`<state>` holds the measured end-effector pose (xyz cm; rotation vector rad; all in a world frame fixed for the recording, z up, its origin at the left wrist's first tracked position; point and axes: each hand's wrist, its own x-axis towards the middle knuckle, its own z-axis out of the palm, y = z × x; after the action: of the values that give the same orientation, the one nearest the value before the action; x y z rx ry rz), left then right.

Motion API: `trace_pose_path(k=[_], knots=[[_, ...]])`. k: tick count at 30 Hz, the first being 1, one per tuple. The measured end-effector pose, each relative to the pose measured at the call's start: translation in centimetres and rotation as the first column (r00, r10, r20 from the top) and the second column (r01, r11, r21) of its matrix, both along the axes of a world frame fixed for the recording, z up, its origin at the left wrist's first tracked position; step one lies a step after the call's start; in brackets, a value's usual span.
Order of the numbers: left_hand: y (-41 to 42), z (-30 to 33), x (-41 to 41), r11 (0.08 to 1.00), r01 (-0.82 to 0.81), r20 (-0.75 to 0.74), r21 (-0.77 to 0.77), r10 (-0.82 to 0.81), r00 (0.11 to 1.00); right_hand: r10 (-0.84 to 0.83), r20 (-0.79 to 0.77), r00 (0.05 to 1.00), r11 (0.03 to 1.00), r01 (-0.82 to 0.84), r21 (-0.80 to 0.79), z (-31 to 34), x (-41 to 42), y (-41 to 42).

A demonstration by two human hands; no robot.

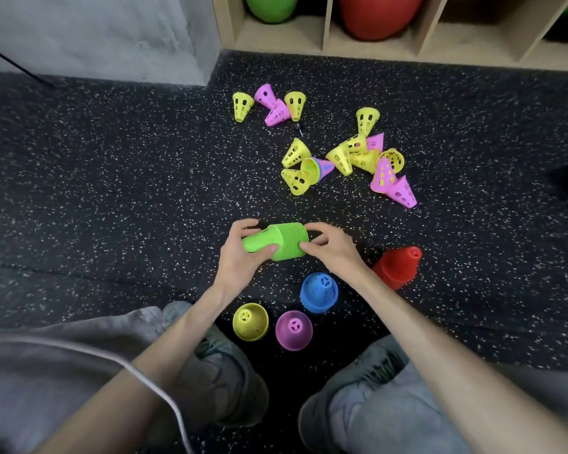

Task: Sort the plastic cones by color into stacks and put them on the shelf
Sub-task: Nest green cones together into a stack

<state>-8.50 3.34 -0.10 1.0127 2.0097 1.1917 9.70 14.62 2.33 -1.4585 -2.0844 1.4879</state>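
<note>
Green is what I have in both hands: a tight green stack [276,241] of nested cones, lying on its side just above the floor [112,191], long axis running nine to three o'clock. The narrow tip points to nine and sits inside my left hand [240,253], fingers curled over the top and thumb under. The ribbed wide end faces three, where my right hand [328,250] pinches the rims. Neither hand is nearer; the stack lies between them, both gripping it.

The shelf [374,44] stands at twelve o'clock, well apart from the stack, so in my judgement the coming move turns on righting that axis and carrying it straight ahead.

Between stack and shelf, from twelve to two o'clock, lie the loose yellow and pink cones [358,155], unsorted. At four o'clock of my hands stands the red stack [397,267]; at five the blue stack [319,292]; near six the yellow stack [250,321] and the purple stack [293,329], just beside each other. How many cones each holds I cannot tell from above.
</note>
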Motion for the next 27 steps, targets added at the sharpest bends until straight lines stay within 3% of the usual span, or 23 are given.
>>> trace_pose_path(k=[6,19,22,27], knots=[[-0.4,-0.7,0.1,0.995,-0.097,-0.065,0.035,0.100,0.993,0.130,0.041,0.991,0.980,-0.122,-0.157,-1.4,-1.0,-0.6],[-0.4,-2.0,0.5,0.999,0.034,-0.101,-0.014,-0.035,0.994,0.273,0.080,0.959,0.887,-0.219,-0.406,-3.6,-0.9,0.0],[-0.4,-2.3,0.9,0.994,0.105,-0.117,-0.032,-0.108,0.987,0.225,0.077,0.971,0.891,-0.173,-0.420,-3.8,-0.6,0.2],[0.2,-2.4,1.5,0.979,0.203,-0.126,-0.022,-0.204,0.971,0.120,-0.023,0.992,0.943,-0.121,-0.309,-3.5,-0.5,0.0]])
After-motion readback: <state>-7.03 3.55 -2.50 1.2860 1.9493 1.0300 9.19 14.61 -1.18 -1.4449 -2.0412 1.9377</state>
